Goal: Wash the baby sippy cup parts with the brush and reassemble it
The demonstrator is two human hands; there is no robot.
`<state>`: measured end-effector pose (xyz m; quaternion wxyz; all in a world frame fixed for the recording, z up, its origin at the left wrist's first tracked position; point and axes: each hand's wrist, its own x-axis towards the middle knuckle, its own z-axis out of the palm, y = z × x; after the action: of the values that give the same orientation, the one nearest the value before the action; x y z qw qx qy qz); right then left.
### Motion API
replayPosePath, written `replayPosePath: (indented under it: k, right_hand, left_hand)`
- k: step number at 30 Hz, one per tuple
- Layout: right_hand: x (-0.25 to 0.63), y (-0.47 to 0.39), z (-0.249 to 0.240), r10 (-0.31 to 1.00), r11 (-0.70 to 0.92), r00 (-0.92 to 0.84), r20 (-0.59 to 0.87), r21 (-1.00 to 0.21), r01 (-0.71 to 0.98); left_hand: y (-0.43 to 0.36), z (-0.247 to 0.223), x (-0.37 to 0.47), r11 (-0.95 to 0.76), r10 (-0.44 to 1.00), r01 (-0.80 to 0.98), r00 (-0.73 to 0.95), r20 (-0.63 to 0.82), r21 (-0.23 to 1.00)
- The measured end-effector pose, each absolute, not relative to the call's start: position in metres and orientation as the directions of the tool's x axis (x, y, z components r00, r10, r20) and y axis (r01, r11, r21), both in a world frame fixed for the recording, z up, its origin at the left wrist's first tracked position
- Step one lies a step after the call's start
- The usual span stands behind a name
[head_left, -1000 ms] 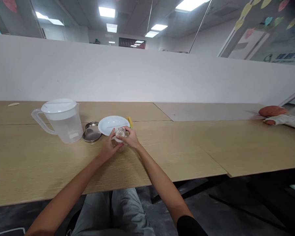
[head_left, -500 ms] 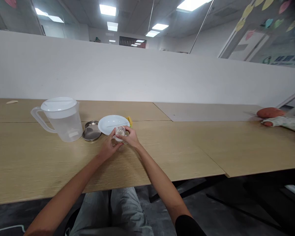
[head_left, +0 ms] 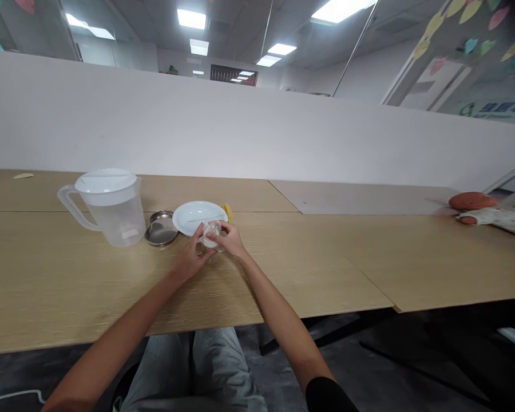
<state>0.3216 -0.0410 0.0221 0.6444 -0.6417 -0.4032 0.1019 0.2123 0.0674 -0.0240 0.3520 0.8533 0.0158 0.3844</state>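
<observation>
Both of my hands meet around a small clear bottle (head_left: 211,234) with a white collar and a clear domed top, just in front of the plate. My left hand (head_left: 192,257) wraps its left side and lower part, fingers closed. From the right, my right hand (head_left: 232,240) grips the collar and top, with the thumb across the white part. Fingers hide much of the bottle's body. Behind it lies a white oval plate (head_left: 189,213) with a thin dark line across it. A yellow object (head_left: 228,212) shows in part at the plate's right edge.
A lidded translucent pitcher (head_left: 118,220) stands at the left, beside a round shallow steel dish (head_left: 161,233). A pale flat oval piece (head_left: 23,175) lies at the far left. Reddish-brown and white fabric-like objects (head_left: 474,200) rest at the right end. A white wall (head_left: 240,131) rises behind the table.
The view has shifted slightly. Both hands keep their hold on the bottle, and the right thumb and fingers have moved a little at its top.
</observation>
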Motion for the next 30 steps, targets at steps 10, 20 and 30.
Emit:
replayPosePath:
  k: [10,20,30]
  right_hand:
    - [0.311,-0.049,0.031,0.538,0.093,0.534,0.652,-0.676,0.731]
    - [0.312,-0.044,0.017,-0.1,0.228,0.389,0.916,-0.359,0.905]
    - [0.366,-0.032,-0.014,0.426,0.192,0.663,0.616,-0.777,0.599]
  left_hand:
    - [0.069,-0.027,0.214,-0.77,0.288,-0.254,0.68,0.675,0.585]
    - [0.068,-0.028,0.213,-0.738,0.288,-0.264,0.709,0.644,0.621]
    - [0.068,-0.024,0.211,-0.756,0.287,-0.25,0.703,0.65,0.604]
